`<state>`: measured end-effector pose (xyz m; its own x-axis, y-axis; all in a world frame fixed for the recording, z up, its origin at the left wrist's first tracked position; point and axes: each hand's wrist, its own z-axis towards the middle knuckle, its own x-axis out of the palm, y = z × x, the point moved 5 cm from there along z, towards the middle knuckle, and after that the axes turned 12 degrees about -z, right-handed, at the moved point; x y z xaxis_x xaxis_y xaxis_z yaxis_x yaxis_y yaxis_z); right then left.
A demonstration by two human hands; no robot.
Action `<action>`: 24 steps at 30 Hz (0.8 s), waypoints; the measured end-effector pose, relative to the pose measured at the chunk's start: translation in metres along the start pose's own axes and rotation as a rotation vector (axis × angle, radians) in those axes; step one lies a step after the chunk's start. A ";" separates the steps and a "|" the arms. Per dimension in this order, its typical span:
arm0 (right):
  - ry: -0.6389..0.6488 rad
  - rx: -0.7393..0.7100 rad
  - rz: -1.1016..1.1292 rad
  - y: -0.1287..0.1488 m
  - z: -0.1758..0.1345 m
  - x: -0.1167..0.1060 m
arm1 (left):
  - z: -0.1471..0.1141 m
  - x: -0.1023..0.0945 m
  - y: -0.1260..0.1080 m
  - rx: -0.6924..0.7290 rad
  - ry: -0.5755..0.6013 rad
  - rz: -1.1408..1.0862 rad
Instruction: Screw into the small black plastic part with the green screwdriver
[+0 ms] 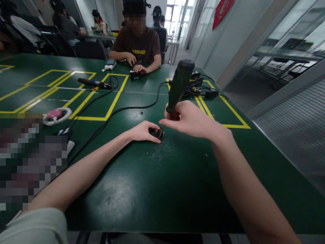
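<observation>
My right hand [186, 117] grips a screwdriver [179, 83] low on its thick dark handle, where the shaft begins. The handle leans up and to the right, while the thin shaft points down at a small dark part [159, 133] on the table. Around that part curl the thumb and fingers of my left hand [143, 131], holding it against the green surface. The shaft's tip meets the part or goes into it; I cannot tell which. The part's exact kind is too small and shaded to make out.
A black cable [122, 109] runs across the green table [162, 189]. Left lie a pink and white ring-shaped item [57, 115] and a dark pen-like tool [95, 83]. Tangled black cables [196, 88] lie at right. Opposite, a person [138, 44] handles a small device.
</observation>
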<state>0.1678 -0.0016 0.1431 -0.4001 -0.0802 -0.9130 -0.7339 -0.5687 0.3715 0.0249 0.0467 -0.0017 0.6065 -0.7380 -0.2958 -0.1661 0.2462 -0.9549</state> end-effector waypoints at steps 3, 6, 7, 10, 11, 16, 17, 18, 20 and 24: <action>0.004 -0.004 0.007 -0.001 -0.003 -0.003 | -0.001 -0.002 -0.003 -0.004 -0.030 -0.031; 0.011 -0.012 0.075 -0.001 -0.005 -0.005 | -0.002 -0.003 -0.006 -0.020 -0.047 -0.041; 0.014 -0.015 0.105 -0.001 -0.005 -0.005 | -0.002 -0.003 -0.007 -0.026 -0.049 -0.040; 0.033 -0.026 0.183 0.000 -0.003 -0.003 | -0.003 -0.003 -0.010 -0.041 -0.048 -0.033; 0.034 -0.027 0.206 0.000 -0.002 -0.002 | -0.003 -0.002 -0.011 -0.045 -0.047 -0.032; 0.022 -0.012 0.283 -0.003 0.001 0.001 | -0.003 -0.002 -0.011 -0.070 -0.057 -0.021; 0.026 -0.013 0.288 -0.003 0.001 0.001 | -0.003 -0.002 -0.010 -0.075 -0.058 -0.017; 0.029 -0.015 0.289 -0.003 0.000 0.001 | -0.003 -0.002 -0.010 -0.077 -0.058 -0.014; 0.032 -0.025 0.288 -0.002 0.000 0.002 | -0.003 -0.002 -0.010 -0.077 -0.057 -0.009; 0.045 -0.017 0.283 0.000 0.001 0.004 | -0.004 -0.002 -0.009 -0.060 -0.063 -0.001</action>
<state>0.1660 -0.0012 0.1392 -0.5631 -0.2737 -0.7797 -0.5865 -0.5324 0.6104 0.0224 0.0438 0.0078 0.6539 -0.6969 -0.2946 -0.2107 0.2063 -0.9555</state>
